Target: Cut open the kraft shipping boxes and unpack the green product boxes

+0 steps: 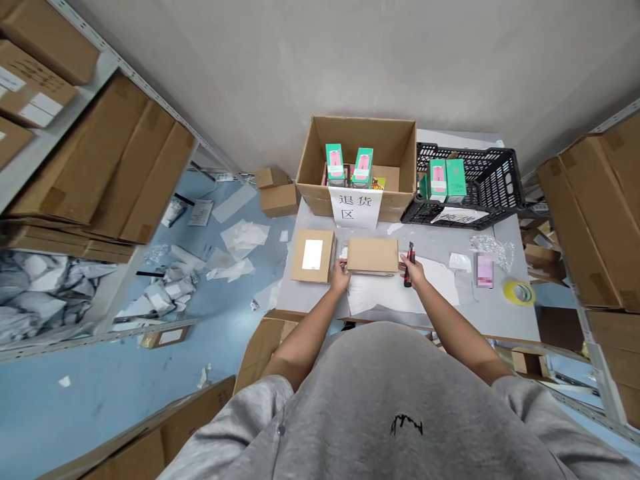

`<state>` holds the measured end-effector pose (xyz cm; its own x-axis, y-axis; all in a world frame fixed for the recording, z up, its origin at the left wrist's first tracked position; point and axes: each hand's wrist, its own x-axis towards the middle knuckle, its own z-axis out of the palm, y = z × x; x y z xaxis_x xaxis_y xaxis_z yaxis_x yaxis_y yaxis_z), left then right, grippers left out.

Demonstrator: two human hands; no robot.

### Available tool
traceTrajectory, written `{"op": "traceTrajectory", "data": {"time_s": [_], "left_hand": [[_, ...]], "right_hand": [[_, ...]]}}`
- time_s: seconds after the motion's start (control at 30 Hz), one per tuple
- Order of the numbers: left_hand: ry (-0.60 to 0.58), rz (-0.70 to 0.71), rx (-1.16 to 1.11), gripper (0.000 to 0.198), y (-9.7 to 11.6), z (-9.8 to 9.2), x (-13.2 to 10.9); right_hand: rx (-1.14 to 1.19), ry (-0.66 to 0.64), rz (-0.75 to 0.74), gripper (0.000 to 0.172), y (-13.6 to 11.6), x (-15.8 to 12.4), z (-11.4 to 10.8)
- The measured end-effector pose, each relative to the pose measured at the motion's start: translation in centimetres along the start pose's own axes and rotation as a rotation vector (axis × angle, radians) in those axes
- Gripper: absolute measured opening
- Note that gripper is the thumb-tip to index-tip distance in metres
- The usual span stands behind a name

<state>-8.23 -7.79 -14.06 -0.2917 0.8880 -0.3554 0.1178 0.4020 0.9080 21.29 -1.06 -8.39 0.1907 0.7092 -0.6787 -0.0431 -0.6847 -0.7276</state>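
Observation:
A small closed cardboard box (373, 255) sits in front of me on a white sheet of paper or film (385, 299). My left hand (341, 277) grips its left end, fingers closed at the near corner. At the other end, my right hand (414, 273) is closed around a red and black utility knife (411, 260), and its fingertips reach the box's right edge. Whether the knife's blade is out, I cannot tell. Another cardboard box (306, 259) with a white label lies just left of my left hand.
An open carton (307, 190) and a black plastic crate (510, 180), both holding green and pink boxes, stand at the table's back. Yellow tape (519, 292), a pink slip (484, 271) and bubble wrap (495, 250) lie right. Shelves of cartons flank me; scraps litter the floor left.

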Motion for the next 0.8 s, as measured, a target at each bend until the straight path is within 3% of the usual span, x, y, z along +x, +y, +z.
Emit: {"op": "traceTrajectory", "data": {"time_s": [0.13,0.33,0.43,0.63,0.7,0.8], "left_hand": [[0.025,-0.134,0.062,0.048,-0.6,0.5,0.1],[-0.019,-0.157,0.133,0.043,-0.9,1.4,1.0],[-0.036,-0.176,0.123,0.05,-0.6,1.7,1.7],[-0.11,-0.131,0.068,0.084,0.4,1.6,2.5],[-0.099,-0.106,0.041,0.079,0.5,1.1,2.1],[-0.017,-0.078,-0.007,0.054,0.3,0.2,0.9]], "right_hand": [[-0.14,0.042,-0.018,0.042,1.1,0.5,0.7],[-0.183,0.1,-0.061,0.038,1.9,1.2,0.8],[-0.174,0.1,-0.11,0.032,1.3,1.4,1.2],[-0.072,0.072,-0.128,0.033,0.3,0.8,2.0],[0.017,0.059,-0.128,0.035,0.3,0.6,1.6],[0.101,0.016,-0.125,0.041,0.7,0.1,0.9]]}}
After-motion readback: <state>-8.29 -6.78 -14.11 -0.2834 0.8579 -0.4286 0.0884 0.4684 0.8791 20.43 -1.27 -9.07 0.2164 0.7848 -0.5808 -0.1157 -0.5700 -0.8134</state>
